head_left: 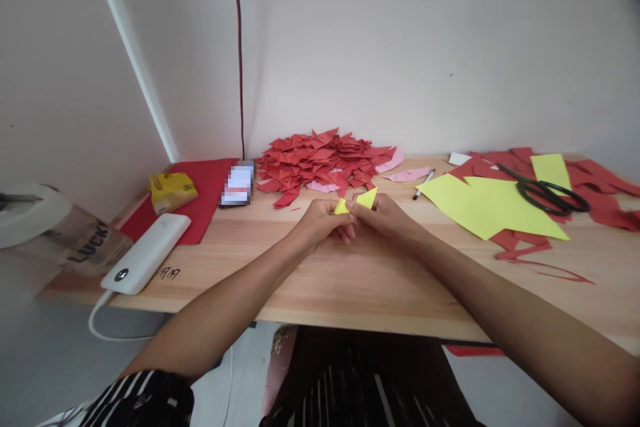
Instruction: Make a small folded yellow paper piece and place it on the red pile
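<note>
A small folded piece of yellow paper is pinched between my two hands above the middle of the table. My left hand grips its left end, fingers curled underneath. On the other side my right hand has thumb and fingers closed on the paper, with a pointed corner sticking up past the thumb. The thumbs almost meet, and part of the paper is hidden behind them. Just beyond my hands lies a heap of folded red paper pieces.
Black scissors lie on a yellow sheet among red scraps at right. A marker is nearby. At left are a phone, a white power bank, a yellow packet and a plastic cup. A wall stands behind.
</note>
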Tool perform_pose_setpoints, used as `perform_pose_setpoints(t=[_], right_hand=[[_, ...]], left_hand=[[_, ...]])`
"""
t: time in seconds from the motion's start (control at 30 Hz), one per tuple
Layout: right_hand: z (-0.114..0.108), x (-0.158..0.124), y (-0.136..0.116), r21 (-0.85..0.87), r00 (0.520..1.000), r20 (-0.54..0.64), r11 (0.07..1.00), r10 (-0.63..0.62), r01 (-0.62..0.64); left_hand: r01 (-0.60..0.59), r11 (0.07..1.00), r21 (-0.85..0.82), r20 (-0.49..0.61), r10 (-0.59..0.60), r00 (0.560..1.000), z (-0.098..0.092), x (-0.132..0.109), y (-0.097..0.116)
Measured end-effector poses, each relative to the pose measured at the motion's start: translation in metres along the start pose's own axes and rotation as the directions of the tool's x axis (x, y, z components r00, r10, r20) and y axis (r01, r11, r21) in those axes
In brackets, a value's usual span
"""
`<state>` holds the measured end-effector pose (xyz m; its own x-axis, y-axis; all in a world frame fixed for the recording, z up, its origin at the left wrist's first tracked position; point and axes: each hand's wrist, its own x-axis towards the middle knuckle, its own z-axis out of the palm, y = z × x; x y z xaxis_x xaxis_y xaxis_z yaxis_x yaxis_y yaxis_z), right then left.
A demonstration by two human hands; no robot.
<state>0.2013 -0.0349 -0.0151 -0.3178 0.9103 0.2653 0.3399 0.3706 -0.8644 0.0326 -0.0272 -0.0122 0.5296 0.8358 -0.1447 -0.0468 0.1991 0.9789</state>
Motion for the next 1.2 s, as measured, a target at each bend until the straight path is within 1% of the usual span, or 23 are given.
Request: perform_pose_setpoints(t=[0.07, 0.13, 0.27, 0.37, 0.5, 0.57, 0.67, 0.77, 0.87, 0.93, 1.0, 1.07, 1.1, 1.2], right_hand=[[0.0001, -0.0008, -0.0015, 0.002, 1.000, 0.013, 1.000, -0.024, 0.024], [0.0003, -0.0016, -0.0029, -0.004, 1.000, 0.017, 1.000, -0.011, 0.011], [-0.0001, -0.0019, -0.0027, -0.037, 0.998, -0.040, 0.998, 0.056, -0.057], [-0.0010, -0.0012, -0.0002, -0.072, 0.996, -0.064, 0.995, 0.069, -0.074], [-0.0017, 0.0000, 0.0029, -0.090, 0.982, -0.128, 0.985, 0.138, -0.150], [-0.0019, 0.0002, 0.0034, -0.067, 0.982, -0.112, 0.985, 0.151, -0.159], [-0.0026, -0.0004, 0.0027, -0.035, 0.989, -0.082, 0.992, 0.121, -0.124], [-0.0040, -0.0019, 0.0005, -0.033, 0.986, -0.133, 0.993, 0.104, -0.109], [-0.0051, -0.0029, -0.0018, -0.010, 0.972, -0.187, 0.989, 0.142, -0.146], [-0.0050, -0.0025, -0.0025, 0.036, 0.975, -0.177, 0.991, 0.136, -0.132], [-0.0041, -0.0015, -0.0023, 0.102, 0.987, -0.136, 0.992, 0.088, -0.074], [-0.0031, -0.0003, -0.0017, 0.154, 0.992, -0.104, 0.987, 0.068, -0.051], [-0.0029, 0.0001, -0.0013, 0.172, 0.992, -0.095, 0.983, 0.086, -0.068], [-0.0042, 0.0004, -0.0010, 0.235, 0.978, -0.063, 0.955, 0.198, -0.179]], left_hand=[[0.002, 1.000, 0.018, 0.014, -0.002, 1.000, -0.0003, 0.0001, -0.0001], [-0.006, 1.000, 0.023, 0.002, 0.006, 1.000, -0.0005, 0.0001, 0.0007], [-0.010, 1.000, 0.026, -0.050, 0.011, 0.999, -0.0001, -0.0003, 0.0026], [-0.015, 1.000, 0.022, -0.055, 0.016, 0.998, 0.0004, 0.0001, 0.0019], [-0.021, 1.000, 0.017, -0.062, 0.022, 0.998, 0.0007, 0.0005, 0.0003], [-0.026, 1.000, 0.015, -0.088, 0.028, 0.996, 0.0004, 0.0001, 0.0007], [-0.041, 0.999, 0.013, -0.117, 0.042, 0.992, -0.0005, -0.0005, 0.0020], [-0.053, 0.999, -0.007, -0.085, 0.052, 0.995, -0.0009, -0.0005, 0.0027], [-0.056, 0.998, -0.025, -0.064, 0.055, 0.996, -0.0004, 0.0001, 0.0024], [-0.058, 0.998, -0.024, -0.097, 0.056, 0.994, -0.0005, 0.0007, 0.0017], [-0.063, 0.998, -0.018, -0.127, 0.061, 0.990, -0.0013, 0.0012, 0.0006], [-0.070, 0.998, -0.007, -0.119, 0.069, 0.990, -0.0028, 0.0019, -0.0007], [-0.071, 0.997, 0.006, -0.103, 0.071, 0.992, -0.0038, 0.0023, -0.0011], [-0.104, 0.993, 0.055, -0.037, 0.106, 0.994, -0.0080, 0.0037, 0.0004]])
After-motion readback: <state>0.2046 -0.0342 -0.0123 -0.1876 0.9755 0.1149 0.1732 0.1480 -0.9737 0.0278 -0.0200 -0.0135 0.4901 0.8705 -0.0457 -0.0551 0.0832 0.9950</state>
